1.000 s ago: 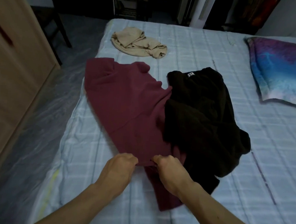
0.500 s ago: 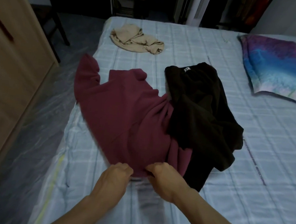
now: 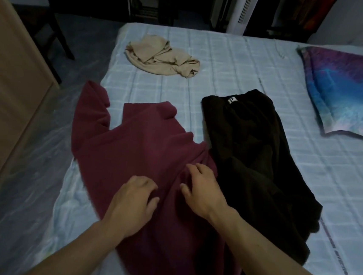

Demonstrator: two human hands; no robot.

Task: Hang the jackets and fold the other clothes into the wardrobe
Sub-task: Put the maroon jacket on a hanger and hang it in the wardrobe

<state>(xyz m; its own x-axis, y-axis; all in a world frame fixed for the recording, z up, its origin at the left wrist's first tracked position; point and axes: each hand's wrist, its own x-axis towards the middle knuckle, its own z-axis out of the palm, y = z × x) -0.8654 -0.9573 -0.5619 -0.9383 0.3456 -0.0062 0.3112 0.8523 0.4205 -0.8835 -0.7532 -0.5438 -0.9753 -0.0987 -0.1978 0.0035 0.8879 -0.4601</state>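
A maroon garment [image 3: 135, 150] lies spread on the bed [image 3: 237, 76], one sleeve reaching toward the left edge. My left hand [image 3: 132, 201] rests flat on its lower middle, fingers apart. My right hand [image 3: 204, 190] lies on the cloth just to the right, fingers spread, near where the maroon cloth meets a black garment [image 3: 258, 162]. The black garment, with a white label at its collar, lies crumpled to the right. A beige garment [image 3: 161, 56] sits bunched at the far side of the bed.
A wooden wardrobe [image 3: 4, 102] stands on the left, beside a plastic-covered floor [image 3: 30, 178]. A purple and blue pillow [image 3: 347, 91] lies at the right. A dark chair [image 3: 51, 34] stands at the back left, and dark shelving beyond the bed.
Both hands let go of the maroon garment's hem and now press flat on it with fingers spread. The maroon cloth has been pulled nearer and lies flatter.
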